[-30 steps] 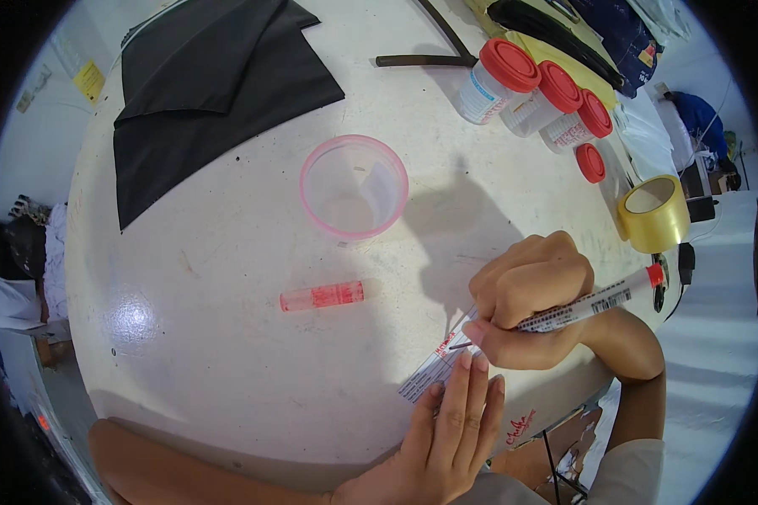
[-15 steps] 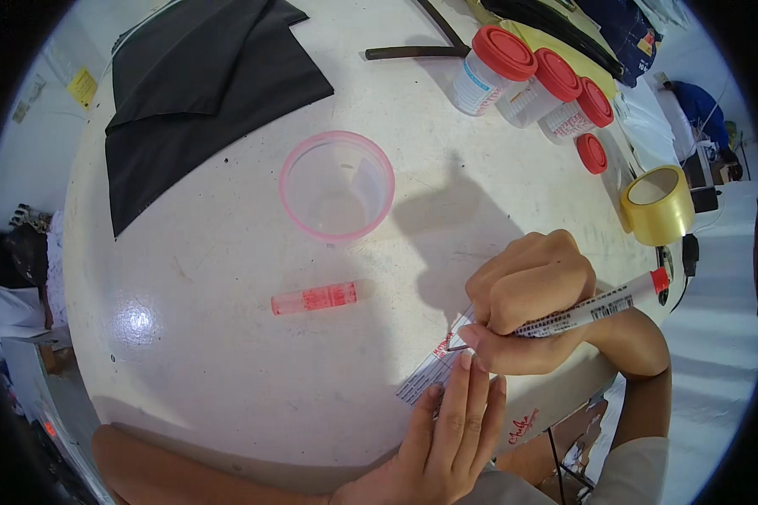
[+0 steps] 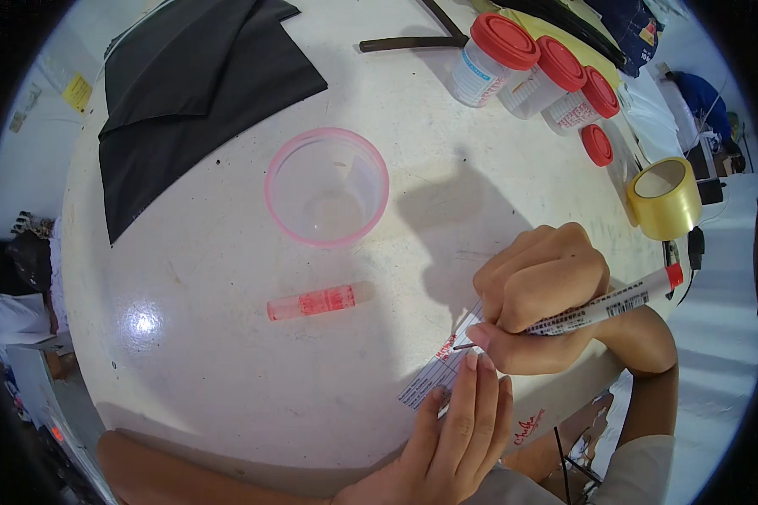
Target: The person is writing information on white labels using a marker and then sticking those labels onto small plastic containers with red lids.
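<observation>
A white marker pen with a red end (image 3: 615, 304) is gripped in my right hand (image 3: 543, 290), its tip touching a small white label (image 3: 434, 378) with printed lines. Red handwriting shows on the label beside the tip. My left hand (image 3: 455, 429) lies flat with fingers stretched over the label's lower edge, pressing it to the table. Part of the label is hidden under both hands. To the left lies a small clear tube with red marks (image 3: 318, 301). Behind it stands a clear cup with a pink rim (image 3: 328, 239), open at the top.
Several clear jars with red lids (image 3: 504, 42) stand at the back right, near a loose red cap (image 3: 596, 146) and a roll of yellowish tape (image 3: 665, 202). Folded black cloth (image 3: 202, 109) covers the back left. A dark strip (image 3: 408, 43) lies at the back.
The view has shifted slightly. My right hand with the marker has moved a little along the red writing; my left hand stays on the label.
</observation>
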Available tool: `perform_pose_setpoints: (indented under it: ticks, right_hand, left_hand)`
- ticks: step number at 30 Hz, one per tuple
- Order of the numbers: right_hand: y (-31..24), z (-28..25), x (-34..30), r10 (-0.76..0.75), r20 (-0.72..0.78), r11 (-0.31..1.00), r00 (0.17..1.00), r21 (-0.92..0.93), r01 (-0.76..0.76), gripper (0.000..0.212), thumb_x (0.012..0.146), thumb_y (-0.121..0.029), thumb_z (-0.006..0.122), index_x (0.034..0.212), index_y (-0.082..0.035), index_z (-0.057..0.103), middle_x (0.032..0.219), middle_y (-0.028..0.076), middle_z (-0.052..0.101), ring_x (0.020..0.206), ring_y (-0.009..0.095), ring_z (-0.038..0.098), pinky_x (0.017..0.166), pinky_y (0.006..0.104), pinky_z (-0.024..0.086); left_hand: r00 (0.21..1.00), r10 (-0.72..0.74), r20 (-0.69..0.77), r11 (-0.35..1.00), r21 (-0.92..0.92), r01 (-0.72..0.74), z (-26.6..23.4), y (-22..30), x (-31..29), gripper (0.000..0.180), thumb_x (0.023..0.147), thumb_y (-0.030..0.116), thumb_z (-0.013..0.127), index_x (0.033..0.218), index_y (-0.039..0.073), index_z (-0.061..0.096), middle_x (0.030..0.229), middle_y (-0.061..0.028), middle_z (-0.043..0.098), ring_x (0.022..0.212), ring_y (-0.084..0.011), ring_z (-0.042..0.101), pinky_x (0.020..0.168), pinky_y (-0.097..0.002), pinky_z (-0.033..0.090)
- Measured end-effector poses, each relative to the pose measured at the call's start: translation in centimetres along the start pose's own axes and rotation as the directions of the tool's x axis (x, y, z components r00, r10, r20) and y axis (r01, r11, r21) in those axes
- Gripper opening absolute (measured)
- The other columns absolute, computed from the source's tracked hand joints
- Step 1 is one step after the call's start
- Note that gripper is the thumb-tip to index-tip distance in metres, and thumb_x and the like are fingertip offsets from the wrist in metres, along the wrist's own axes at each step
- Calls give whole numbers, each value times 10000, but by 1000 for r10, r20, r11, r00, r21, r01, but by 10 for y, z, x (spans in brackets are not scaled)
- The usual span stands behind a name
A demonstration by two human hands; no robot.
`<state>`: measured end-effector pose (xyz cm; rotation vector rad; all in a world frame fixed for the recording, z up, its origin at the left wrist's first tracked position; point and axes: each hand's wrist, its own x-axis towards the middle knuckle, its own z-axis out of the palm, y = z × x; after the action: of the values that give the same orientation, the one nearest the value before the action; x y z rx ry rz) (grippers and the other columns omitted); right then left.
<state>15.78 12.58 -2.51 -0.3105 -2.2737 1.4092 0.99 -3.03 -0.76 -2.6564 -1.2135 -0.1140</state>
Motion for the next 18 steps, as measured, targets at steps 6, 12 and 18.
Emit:
perform_pose_setpoints:
  ticks: [6,12,18]
  right_hand:
    - [0,2,1,-11,-16,1000,1000,-11,11,355,666,136,633,539,-50,359,485,58,490,354,189,405,340,289,253]
    - [4,2,-2,-2,-39,1000,999,3,2,357,655,133,639,533,-46,355,485,59,488,352,189,402,336,292,247]
    - [-1,3,3,-16,-17,1000,1000,15,16,350,656,133,638,532,-43,362,487,62,495,350,194,406,336,292,250]
  left_hand:
    - [1000,-17,-14,1000,-4,17,2,3,0,350,913,211,454,1184,26,576,1228,-183,589,1188,-333,549,849,-307,494]
    - [1000,-5,-22,1000,-18,5,7,3,3,336,911,190,469,1180,23,582,1225,-184,592,1185,-334,554,838,-304,503]
    - [999,-7,33,999,-34,8,-5,0,0,337,913,192,470,1184,27,584,1230,-184,590,1193,-335,551,847,-305,503]
